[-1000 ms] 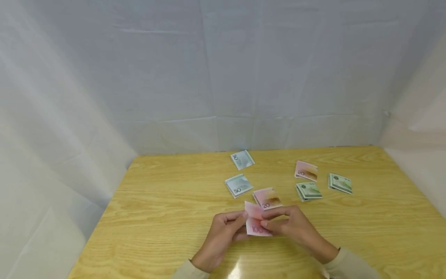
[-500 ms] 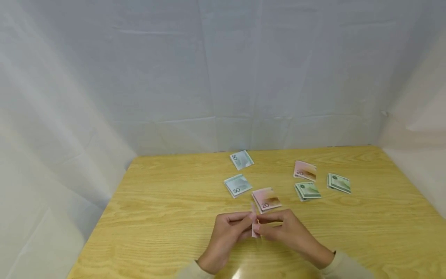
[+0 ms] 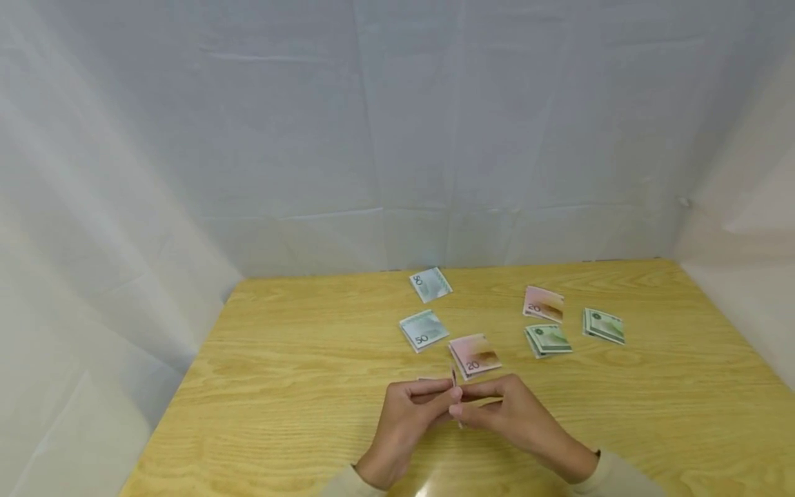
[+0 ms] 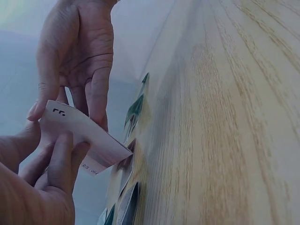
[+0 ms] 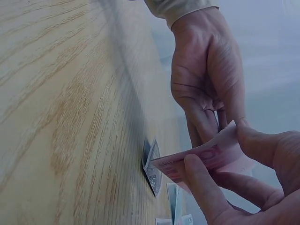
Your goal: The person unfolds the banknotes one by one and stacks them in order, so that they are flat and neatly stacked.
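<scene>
A folded pink banknote [image 5: 216, 155] is between both hands, upright over the near part of the table, and seen almost edge-on in the head view. My left hand [image 3: 402, 422] pinches it from the left, thumb along its near edge. From the right, my right hand [image 3: 520, 422] pinches the same note, so the two thumbs almost meet. In the left wrist view the pale back of the banknote [image 4: 86, 133] shows, with fingers pressed against it. Just beyond the hands lies a folded pink 20 note [image 3: 475, 354].
Two folded bluish 50 notes, a nearer one [image 3: 424, 330] and a farther one [image 3: 431, 284], lie back left on the wooden table [image 3: 279, 366]. Toward the right are another pink 20 note [image 3: 544, 304] and two folded green notes [image 3: 550, 339]. A pale sheet [image 3: 410, 138] hangs behind.
The pink note, which showed its face with 100 a second ago, has turned edge-on and is folded between the fingers. My hands have drawn closer together; the notes on the table lie as before.
</scene>
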Motion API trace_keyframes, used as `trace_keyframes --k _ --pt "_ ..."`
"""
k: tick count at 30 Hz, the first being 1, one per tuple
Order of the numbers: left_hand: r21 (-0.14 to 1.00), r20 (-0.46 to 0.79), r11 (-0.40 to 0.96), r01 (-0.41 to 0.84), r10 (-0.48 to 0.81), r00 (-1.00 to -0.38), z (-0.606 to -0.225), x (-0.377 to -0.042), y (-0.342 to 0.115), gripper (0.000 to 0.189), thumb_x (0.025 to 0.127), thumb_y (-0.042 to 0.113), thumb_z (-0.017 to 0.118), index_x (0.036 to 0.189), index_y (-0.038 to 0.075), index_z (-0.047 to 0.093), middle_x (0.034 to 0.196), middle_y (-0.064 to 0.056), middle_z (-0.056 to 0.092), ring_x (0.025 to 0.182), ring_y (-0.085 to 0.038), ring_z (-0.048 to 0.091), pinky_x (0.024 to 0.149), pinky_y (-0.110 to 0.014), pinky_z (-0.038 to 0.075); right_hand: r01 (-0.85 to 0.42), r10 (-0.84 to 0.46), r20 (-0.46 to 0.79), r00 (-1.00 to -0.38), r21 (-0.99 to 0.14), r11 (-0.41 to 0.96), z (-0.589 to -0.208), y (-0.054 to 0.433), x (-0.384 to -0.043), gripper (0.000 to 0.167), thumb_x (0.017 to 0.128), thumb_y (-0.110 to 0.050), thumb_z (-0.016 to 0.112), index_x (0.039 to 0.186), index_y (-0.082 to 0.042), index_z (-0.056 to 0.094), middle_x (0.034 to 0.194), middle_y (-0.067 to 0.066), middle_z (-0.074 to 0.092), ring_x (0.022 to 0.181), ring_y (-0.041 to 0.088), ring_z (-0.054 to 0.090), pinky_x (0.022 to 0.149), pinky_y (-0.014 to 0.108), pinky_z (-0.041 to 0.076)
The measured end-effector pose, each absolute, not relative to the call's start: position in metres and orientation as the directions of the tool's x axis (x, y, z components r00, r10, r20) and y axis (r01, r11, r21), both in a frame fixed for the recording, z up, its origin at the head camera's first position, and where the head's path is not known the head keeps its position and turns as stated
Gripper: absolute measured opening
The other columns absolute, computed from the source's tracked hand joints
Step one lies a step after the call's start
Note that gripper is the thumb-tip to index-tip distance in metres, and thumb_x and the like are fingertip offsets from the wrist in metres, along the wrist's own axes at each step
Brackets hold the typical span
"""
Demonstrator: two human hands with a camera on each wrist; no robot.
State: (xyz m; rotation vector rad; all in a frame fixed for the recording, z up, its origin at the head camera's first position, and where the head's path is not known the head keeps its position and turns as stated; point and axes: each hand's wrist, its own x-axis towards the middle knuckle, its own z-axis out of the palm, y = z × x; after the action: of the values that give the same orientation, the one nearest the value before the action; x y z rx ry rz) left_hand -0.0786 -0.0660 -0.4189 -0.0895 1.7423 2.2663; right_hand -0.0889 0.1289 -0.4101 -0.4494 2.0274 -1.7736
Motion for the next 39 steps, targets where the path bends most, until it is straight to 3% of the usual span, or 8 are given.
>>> trace_keyframes --k 8,14,19,24,30,33,36,39 --pt "0.944 -0.221 -0.201 -0.263 0.212 -0.952 -0.416 -0.076 -0.065 0.032 0.094 0.013 0.074 0.117 -0.008 0.069 0.111 -0.02 0.072 0.097 -0.026 0.073 0.084 -0.032 0.063 0.1 -0.458 -0.163 -0.874 -0.982 0.159 -0.403 0.132 -0.088 0.046 0.093 -0.021 0.076 0.126 0.01 0.065 0.119 0.02 0.068 0.092 0.028 0.074 0.078 0.036 0.064" --pt "0.963 -0.206 -0.136 -0.231 0.176 -0.963 -0.415 -0.075 -0.065 0.027 0.095 0.01 0.071 0.117 -0.007 0.07 0.108 -0.019 0.073 0.091 -0.026 0.074 0.079 -0.032 0.064 0.07 -0.439 -0.148 -0.886 -0.979 0.189 -0.399 0.137 -0.087 0.038 0.095 -0.005 0.065 0.13 0.011 0.061 0.12 0.023 0.068 0.095 0.027 0.072 0.076 0.031 0.064" --pt "0.966 -0.21 -0.118 -0.229 0.155 -0.965 -0.413 -0.074 -0.068 0.028 0.094 0.009 0.07 0.117 -0.008 0.068 0.103 -0.02 0.074 0.084 -0.025 0.074 0.076 -0.035 0.065 0.068 -0.41 -0.139 -0.901 -0.981 0.183 -0.398 0.14 -0.085 0.041 0.093 0.003 0.061 0.132 0.016 0.056 0.117 0.024 0.069 0.096 0.026 0.071 0.073 0.029 0.063" --pt "0.978 -0.175 -0.09 -0.186 0.124 -0.977 -0.413 -0.072 -0.074 0.029 0.09 0.001 0.07 0.115 -0.012 0.066 0.097 -0.021 0.074 0.078 -0.023 0.073 0.068 -0.034 0.065 0.052 -0.361 -0.124 -0.924 -0.978 0.202 -0.4 0.146 -0.085 0.039 0.091 0.004 0.063 0.127 0.019 0.057 0.109 0.024 0.071 0.092 0.026 0.07 0.071 0.031 0.063" --pt "0.986 -0.157 -0.036 -0.161 0.098 -0.983 -0.416 -0.074 -0.085 0.031 0.09 0.0 0.07 0.117 -0.014 0.065 0.097 -0.022 0.074 0.074 -0.022 0.072 0.063 -0.032 0.065 0.127 -0.329 -0.195 -0.924 -0.968 0.217 -0.398 0.156 -0.088 0.032 0.095 -0.002 0.063 0.122 0.014 0.062 0.105 0.017 0.072 0.088 0.025 0.071 0.069 0.034 0.064" --pt "0.987 -0.157 0.001 -0.158 0.098 -0.983 -0.416 -0.074 -0.092 0.03 0.09 0.0 0.07 0.117 -0.014 0.065 0.097 -0.021 0.074 0.074 -0.021 0.072 0.063 -0.032 0.065 0.125 -0.325 -0.199 -0.924 -0.964 0.235 -0.398 0.161 -0.089 0.028 0.095 -0.004 0.065 0.117 0.013 0.064 0.102 0.015 0.072 0.085 0.024 0.071 0.068 0.034 0.064" --pt "0.986 -0.164 0.035 -0.161 0.106 -0.981 -0.415 -0.073 -0.097 0.03 0.091 0.0 0.07 0.116 -0.014 0.064 0.096 -0.021 0.074 0.074 -0.02 0.071 0.064 -0.031 0.065 0.121 -0.31 -0.207 -0.928 -0.954 0.275 -0.398 0.165 -0.09 0.015 0.093 -0.007 0.068 0.093 0.008 0.062 0.086 0.006 0.066 0.076 0.018 0.065 0.064 0.034 0.062" --pt "0.984 -0.178 0.033 -0.175 0.129 -0.976 -0.415 -0.072 -0.101 0.029 0.091 0.0 0.07 0.115 -0.014 0.063 0.096 -0.02 0.074 0.076 -0.021 0.071 0.067 -0.032 0.065 0.136 -0.297 -0.227 -0.927 -0.945 0.299 -0.399 0.168 -0.091 0.03 0.092 -0.007 0.07 0.075 -0.001 0.046 0.072 0.001 0.047 0.067 0.014 0.053 0.061 0.031 0.057"
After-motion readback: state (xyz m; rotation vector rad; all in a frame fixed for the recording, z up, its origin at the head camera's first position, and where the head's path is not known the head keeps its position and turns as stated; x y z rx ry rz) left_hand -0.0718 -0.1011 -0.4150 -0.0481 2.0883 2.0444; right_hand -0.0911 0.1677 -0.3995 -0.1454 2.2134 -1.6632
